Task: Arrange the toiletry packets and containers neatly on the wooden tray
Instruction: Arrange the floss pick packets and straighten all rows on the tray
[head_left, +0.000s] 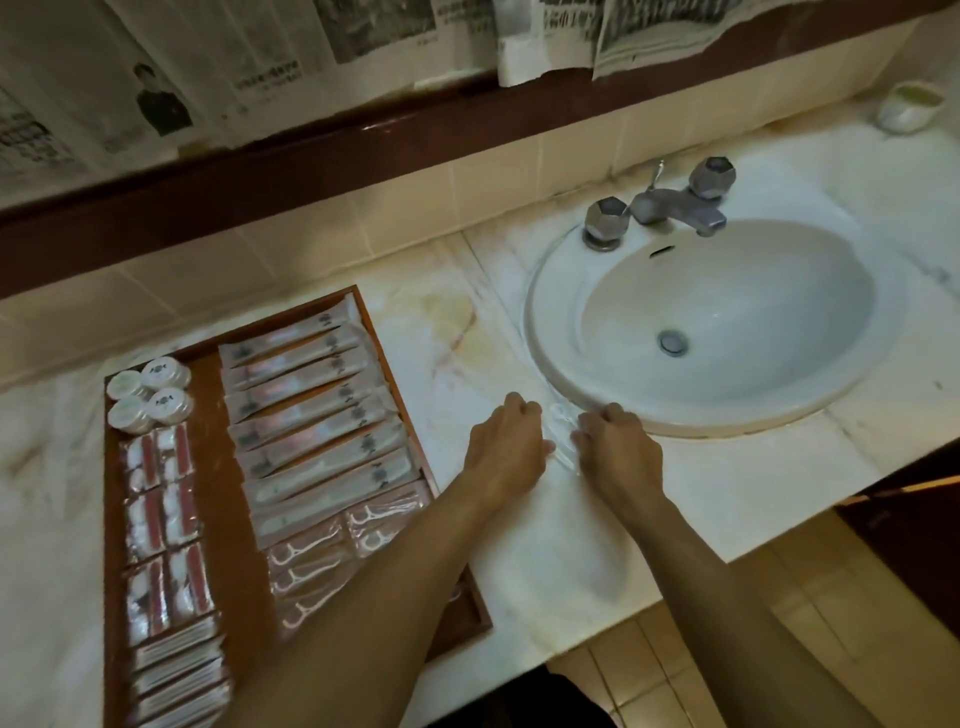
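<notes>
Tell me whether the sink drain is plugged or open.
Cannot tell. The stopper sits in the basin's drain, and the basin holds no water.

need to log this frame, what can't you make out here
Head view only:
- Clear packets between left hand and right hand: count and contents hidden by the hands.
- Wooden tray: near end cut off by the bottom edge, right corner covered by the left forearm.
- Packet print: too small, blurred.
</notes>
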